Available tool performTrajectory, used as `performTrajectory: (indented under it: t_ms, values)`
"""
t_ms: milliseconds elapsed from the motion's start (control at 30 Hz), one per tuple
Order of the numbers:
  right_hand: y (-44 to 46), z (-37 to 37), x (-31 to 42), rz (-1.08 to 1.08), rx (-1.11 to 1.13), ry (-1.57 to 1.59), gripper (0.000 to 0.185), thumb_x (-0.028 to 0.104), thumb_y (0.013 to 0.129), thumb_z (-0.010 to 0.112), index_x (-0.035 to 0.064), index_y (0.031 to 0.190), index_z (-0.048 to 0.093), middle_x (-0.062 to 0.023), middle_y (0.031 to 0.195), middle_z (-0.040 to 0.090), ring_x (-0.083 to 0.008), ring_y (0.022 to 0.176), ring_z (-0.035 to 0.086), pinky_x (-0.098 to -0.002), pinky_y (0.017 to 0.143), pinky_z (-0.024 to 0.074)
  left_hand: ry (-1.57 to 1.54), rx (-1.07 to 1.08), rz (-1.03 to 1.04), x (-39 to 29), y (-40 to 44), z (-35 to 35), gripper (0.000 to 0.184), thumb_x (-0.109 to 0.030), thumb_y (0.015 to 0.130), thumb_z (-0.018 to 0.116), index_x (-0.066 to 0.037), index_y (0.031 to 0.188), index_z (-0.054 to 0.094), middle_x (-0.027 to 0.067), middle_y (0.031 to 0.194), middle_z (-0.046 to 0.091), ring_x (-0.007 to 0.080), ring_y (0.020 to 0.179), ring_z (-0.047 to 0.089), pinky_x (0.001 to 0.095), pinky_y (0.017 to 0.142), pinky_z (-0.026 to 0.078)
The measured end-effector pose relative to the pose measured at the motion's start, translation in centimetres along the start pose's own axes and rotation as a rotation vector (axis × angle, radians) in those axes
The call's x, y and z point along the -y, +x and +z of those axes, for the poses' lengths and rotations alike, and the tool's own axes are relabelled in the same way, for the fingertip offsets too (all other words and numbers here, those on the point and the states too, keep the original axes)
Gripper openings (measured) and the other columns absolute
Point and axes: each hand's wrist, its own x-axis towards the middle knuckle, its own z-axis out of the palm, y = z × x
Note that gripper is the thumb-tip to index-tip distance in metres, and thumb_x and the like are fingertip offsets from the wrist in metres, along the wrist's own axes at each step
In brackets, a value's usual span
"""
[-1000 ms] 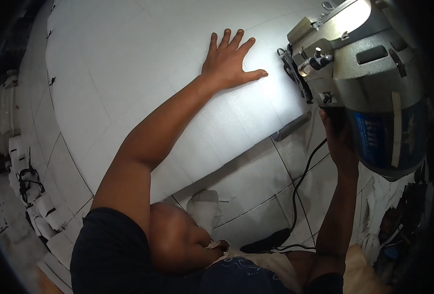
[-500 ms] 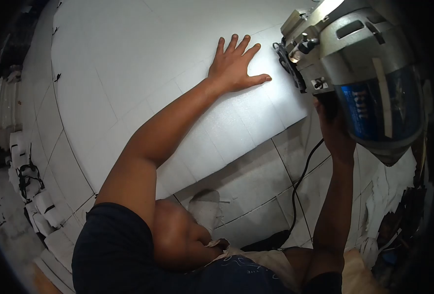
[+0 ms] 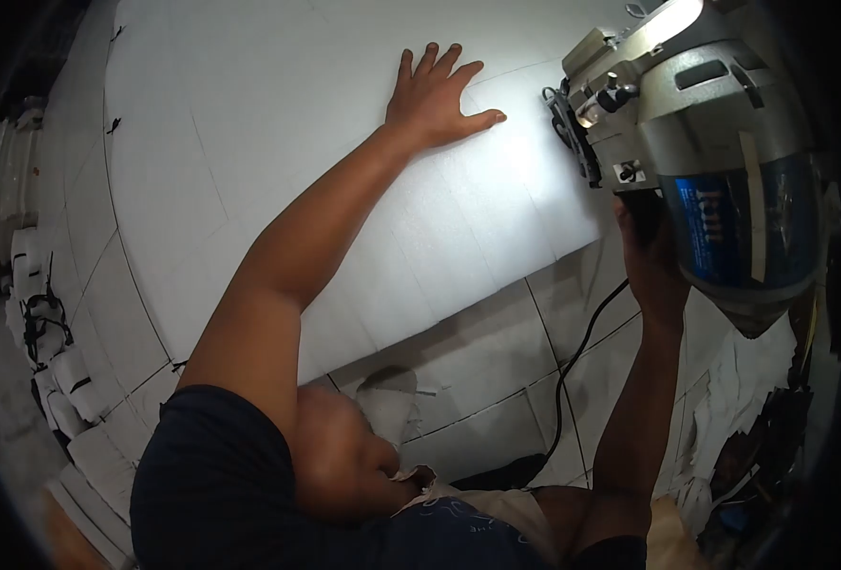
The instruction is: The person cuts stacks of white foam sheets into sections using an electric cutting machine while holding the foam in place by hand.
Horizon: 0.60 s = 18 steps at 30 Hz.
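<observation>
My left hand (image 3: 430, 106) lies flat with fingers spread on a large white sheet or layered stack (image 3: 268, 114) marked with thin lines. My right hand (image 3: 656, 271) is wrapped around the dark handle of an electric cloth-cutting machine (image 3: 715, 123), which has a silver and blue motor housing with a pointed end. The machine stands at the right edge of the white stack, its lamp lighting the surface. Its blade is out of sight behind the body. My right fingers are partly hidden by the motor.
A black power cord (image 3: 573, 356) runs from near the machine across the tiled floor (image 3: 487, 370) toward my body. White scraps (image 3: 748, 380) lie at the right. Rolled white bundles with black straps (image 3: 55, 356) lie at the left. My bent knee (image 3: 340, 456) is close to the stack's near edge.
My left hand has slid slightly left and away from me on the white stack, still flat. The machine, with my right hand on its handle, sits slightly lower and farther right in view.
</observation>
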Motion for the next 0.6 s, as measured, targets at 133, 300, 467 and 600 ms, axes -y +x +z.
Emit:
performTrajectory:
  t_ms: [133, 300, 467, 600]
  values:
    - [0.8, 0.1, 0.1, 0.040, 0.063, 0.125, 0.052, 0.055, 0.101, 0.044, 0.0203, 0.140, 0.046, -0.0073, 0.134, 0.052, -0.0202, 0.126, 0.050, -0.0432, 0.105, 0.0433, -0.011, -0.028, 0.002, -0.1, 0.0, 0.3, 0.090, -0.079, 0.076, 0.057, -0.021, 0.145, 0.048, 0.0131, 0.156, 0.035, 0.0345, 0.148, 0.023, 0.0567, 0.121, 0.012]
    - [2.3, 1.8, 1.3, 0.060, 0.305, 0.408, 0.055, 0.055, 0.100, 0.047, 0.0217, 0.142, 0.043, -0.0063, 0.136, 0.051, -0.0206, 0.126, 0.050, -0.0414, 0.106, 0.0431, -0.040, -0.014, -0.005, 0.3, -0.4, 2.0, 0.090, -0.078, 0.076, 0.057, -0.020, 0.144, 0.049, 0.0133, 0.155, 0.037, 0.0346, 0.147, 0.025, 0.0564, 0.121, 0.012]
    - [4.6, 0.3, 0.9, 0.322, 0.631, 0.982, 0.061, 0.058, 0.097, 0.051, 0.0197, 0.143, 0.041, -0.0058, 0.138, 0.050, -0.0206, 0.130, 0.048, -0.0409, 0.109, 0.0401, -0.057, 0.001, 0.000, 0.3, -0.9, 3.0, 0.089, -0.078, 0.077, 0.056, -0.019, 0.143, 0.051, 0.0139, 0.154, 0.038, 0.0351, 0.147, 0.026, 0.0568, 0.121, 0.013]
    - [4.9, 1.2, 2.3, 0.348, 0.461, 0.887, 0.059, 0.056, 0.098, 0.050, 0.0204, 0.144, 0.041, -0.0070, 0.136, 0.052, -0.0196, 0.130, 0.048, -0.0416, 0.109, 0.0394, -0.071, -0.011, 0.009, 0.5, -1.0, 3.4, 0.089, -0.078, 0.077, 0.055, -0.018, 0.142, 0.052, 0.0149, 0.153, 0.039, 0.0363, 0.146, 0.027, 0.0577, 0.120, 0.015]
